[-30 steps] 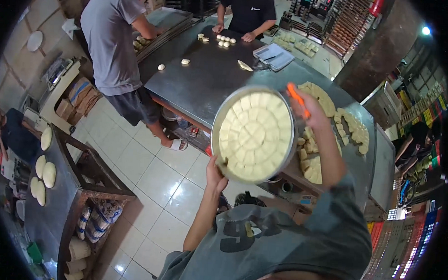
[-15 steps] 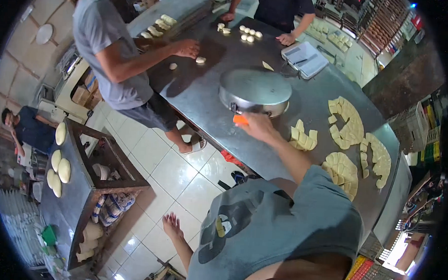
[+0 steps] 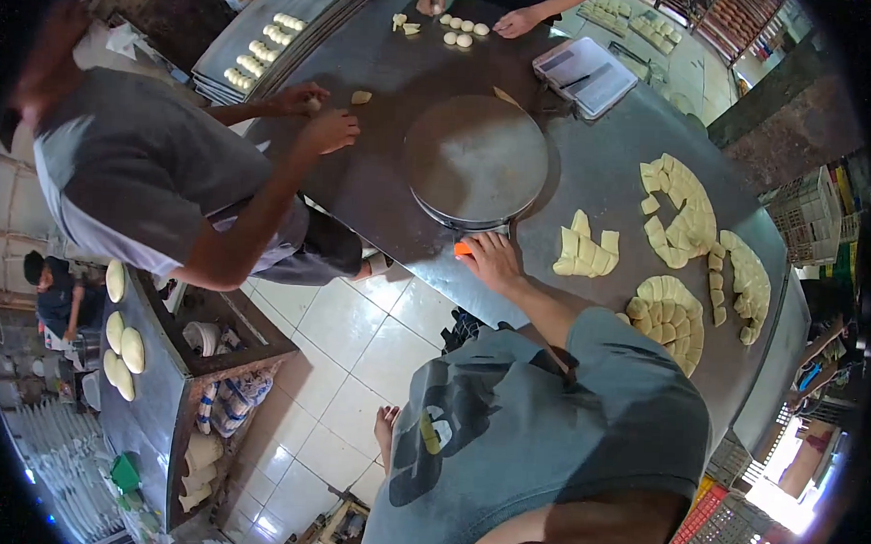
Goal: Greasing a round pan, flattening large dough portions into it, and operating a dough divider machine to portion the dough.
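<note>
My round pan (image 3: 476,158) has turned some more. Half a second ago I saw a lot of its shiny side; now its flat gray bottom faces up. It is over the table (image 3: 595,105), and I can't tell if its rim touches.

My right hand (image 3: 491,261) is at the pan's near edge. My fingers are curled close together around the orange handle (image 3: 466,247), and a bit of orange pokes out. My left hand (image 3: 385,431) is well apart from the pan, nearer to me, over the floor. It was spread before; now my shirt (image 3: 536,429) hides part of it, so I can't tell how wide its fingers are.

Cut dough (image 3: 587,250) lies to the right of the pan. The person (image 3: 161,162) to the left of the pan has leaned in closer, with both hands showing now.
</note>
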### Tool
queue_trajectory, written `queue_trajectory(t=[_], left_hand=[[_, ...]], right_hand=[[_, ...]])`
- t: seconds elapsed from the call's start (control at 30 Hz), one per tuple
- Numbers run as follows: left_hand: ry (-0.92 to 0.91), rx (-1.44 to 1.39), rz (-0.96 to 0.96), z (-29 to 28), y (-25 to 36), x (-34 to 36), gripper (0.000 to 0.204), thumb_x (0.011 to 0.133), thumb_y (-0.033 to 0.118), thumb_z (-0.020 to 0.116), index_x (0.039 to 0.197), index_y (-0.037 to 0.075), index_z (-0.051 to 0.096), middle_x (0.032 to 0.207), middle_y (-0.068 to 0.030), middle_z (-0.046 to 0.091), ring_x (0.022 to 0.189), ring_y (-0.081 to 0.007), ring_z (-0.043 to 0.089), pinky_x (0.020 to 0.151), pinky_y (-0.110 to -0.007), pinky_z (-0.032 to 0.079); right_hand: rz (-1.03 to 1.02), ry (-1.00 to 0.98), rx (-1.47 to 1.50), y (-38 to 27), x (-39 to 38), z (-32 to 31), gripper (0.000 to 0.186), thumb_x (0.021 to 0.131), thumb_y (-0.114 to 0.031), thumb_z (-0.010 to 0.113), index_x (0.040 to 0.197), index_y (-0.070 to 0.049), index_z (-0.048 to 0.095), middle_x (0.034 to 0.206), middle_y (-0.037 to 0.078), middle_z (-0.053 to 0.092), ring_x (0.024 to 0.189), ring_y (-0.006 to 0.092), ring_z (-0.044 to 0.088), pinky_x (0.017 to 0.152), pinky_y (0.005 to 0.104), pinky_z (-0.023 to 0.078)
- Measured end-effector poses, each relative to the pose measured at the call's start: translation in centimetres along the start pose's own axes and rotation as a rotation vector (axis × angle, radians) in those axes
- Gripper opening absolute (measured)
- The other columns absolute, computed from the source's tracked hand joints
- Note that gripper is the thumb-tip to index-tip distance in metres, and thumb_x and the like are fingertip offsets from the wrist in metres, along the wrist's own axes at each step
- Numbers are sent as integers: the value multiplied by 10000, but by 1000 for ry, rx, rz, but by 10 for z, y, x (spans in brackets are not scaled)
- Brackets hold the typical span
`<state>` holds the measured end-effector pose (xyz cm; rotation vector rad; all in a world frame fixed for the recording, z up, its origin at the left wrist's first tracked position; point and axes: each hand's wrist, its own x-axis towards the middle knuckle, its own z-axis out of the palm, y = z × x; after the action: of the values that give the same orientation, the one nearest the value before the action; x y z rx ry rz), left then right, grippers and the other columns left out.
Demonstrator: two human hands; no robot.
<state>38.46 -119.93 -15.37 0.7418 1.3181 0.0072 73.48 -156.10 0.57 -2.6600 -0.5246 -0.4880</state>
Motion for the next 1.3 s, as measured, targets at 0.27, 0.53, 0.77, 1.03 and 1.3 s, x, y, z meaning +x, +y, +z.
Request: queue_trajectory(t=[0.27,0.53,0.77,1.03,1.3], left_hand=[[-235,634,53,17,-7,49,375,911,300,545,1048,-48,551,925,-187,653,808,-242,652,673,-328,525],[-284,597,177,39,6,41,390,903,303,573,1088,-40,547,879,-157,651,771,-233,644,652,-338,523],[-139,578,23,21,26,16,305,910,353,543,1054,85,558,842,-80,649,754,-206,619,634,-347,486],[-77,453,80,-30,37,-20,238,895,315,542,974,90,551,819,-71,629,725,-172,609,562,-315,477],[-134,612,269,-165,14,61,263,871,257,556,943,5,537,850,-140,626,721,-230,626,579,-348,515]], right_hand=[[53,-464,-38,21,37,2,577,772,-619,598,952,-73,631,775,158,627,743,327,646,664,456,507],[216,-394,-40,10,123,-128,455,711,-558,680,848,-124,675,741,129,657,696,323,655,628,435,517],[294,232,-225,59,144,-171,300,782,-432,661,935,-175,642,738,94,654,704,295,651,586,417,502],[644,697,-187,76,130,-158,375,728,-500,704,889,-163,668,757,122,664,712,351,639,601,416,497],[977,638,-607,-73,45,-284,514,646,-588,711,973,-194,662,893,86,677,817,295,647,705,422,495]])
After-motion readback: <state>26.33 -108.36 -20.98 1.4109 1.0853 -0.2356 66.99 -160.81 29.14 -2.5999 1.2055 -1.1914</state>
